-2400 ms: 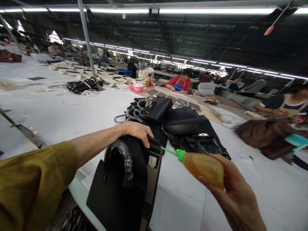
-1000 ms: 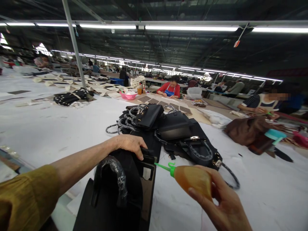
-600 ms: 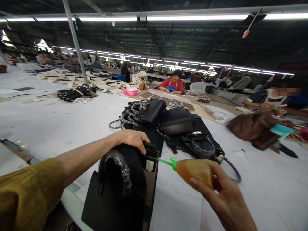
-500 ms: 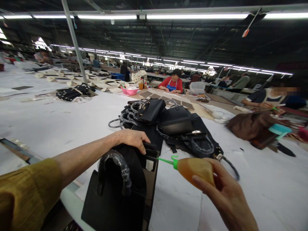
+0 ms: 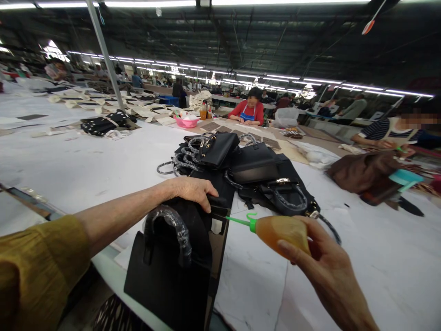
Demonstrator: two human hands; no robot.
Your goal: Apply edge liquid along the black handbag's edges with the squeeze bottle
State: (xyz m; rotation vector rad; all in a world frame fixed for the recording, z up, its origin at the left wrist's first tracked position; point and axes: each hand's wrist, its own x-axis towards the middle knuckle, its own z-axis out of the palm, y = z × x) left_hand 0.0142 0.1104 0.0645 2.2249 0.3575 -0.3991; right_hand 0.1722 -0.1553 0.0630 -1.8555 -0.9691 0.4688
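A black handbag (image 5: 168, 280) with a plastic-wrapped handle lies at the table's near edge. My left hand (image 5: 195, 191) is closed on the bag's far edge, thumb and fingers bent over the black material; some of its fingertips are hidden. In my right hand (image 5: 320, 257) is a squeeze bottle (image 5: 280, 233) of amber liquid, probably glue, held nearly level. Its thin green nozzle points left, with the tip at the bag's open edge near a small white patch (image 5: 217, 226). I cannot tell whether the tip touches.
Beyond my hands lies a pile of black handbags (image 5: 255, 165) with wrapped handles. A brown bag (image 5: 361, 174) is on the right, and a pink basin (image 5: 187, 122) stands farther back. Co-workers sit across the table, one in a red top (image 5: 246, 112). A metal post (image 5: 106, 55) rises on the left.
My view has tipped slightly downward. The nozzle tip stays by the bag's edge. A black flap under my left hand now stands up more, and both hands keep their holds.
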